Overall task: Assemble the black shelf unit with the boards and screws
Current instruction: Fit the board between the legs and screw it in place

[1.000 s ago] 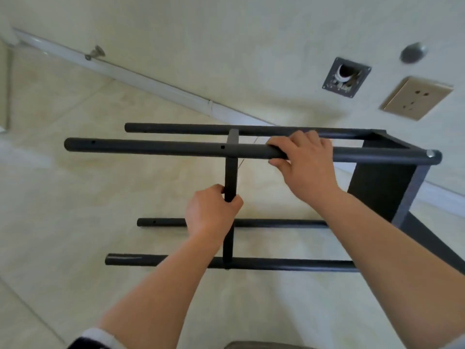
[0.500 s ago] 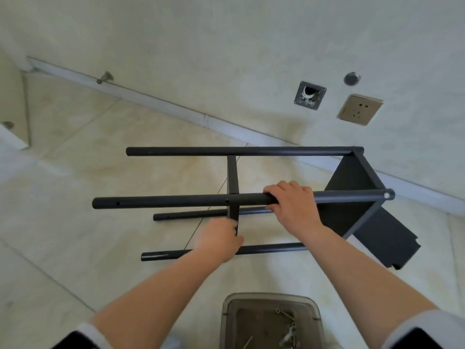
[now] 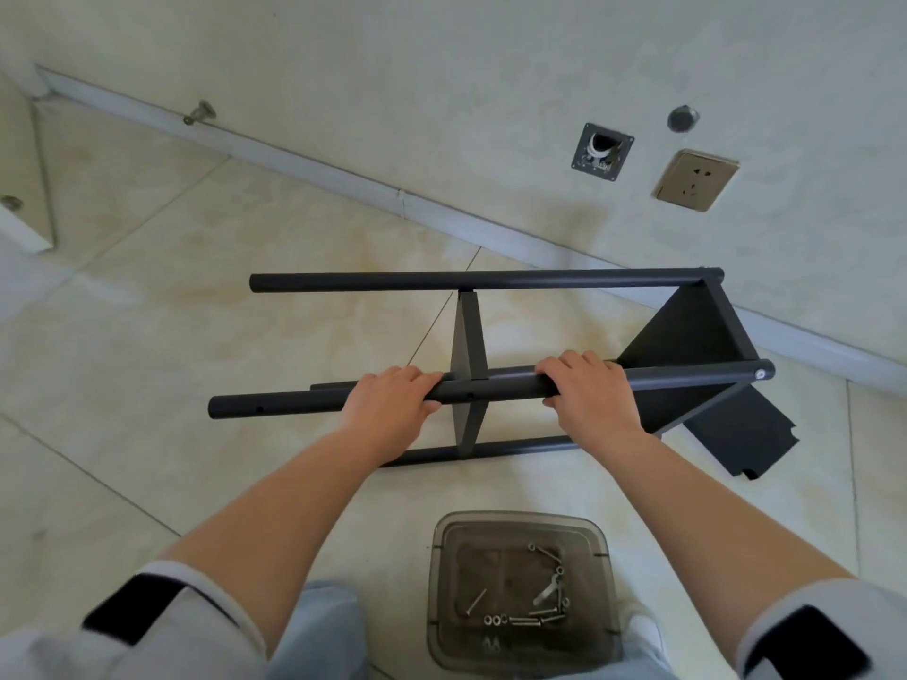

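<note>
Shelf frame [image 3: 491, 346] lying on its side on the floor [image 3: 147, 336] near the wall [image 3: 441, 90], one end board [image 3: 687, 365] fitted, middle board [image 3: 468, 375] set between the tubes. Left hand [image 3: 387, 409] and right hand [image 3: 589, 390] both wrapped over the near upper tube [image 3: 491, 390], fingers curled around it either side of the middle board, probably to steady or turn the frame. Loose board [image 3: 736, 439] on the floor behind the fitted end. Tub [image 3: 520, 527] of screws [image 3: 530, 618] close below, within reach for fastening.
</note>
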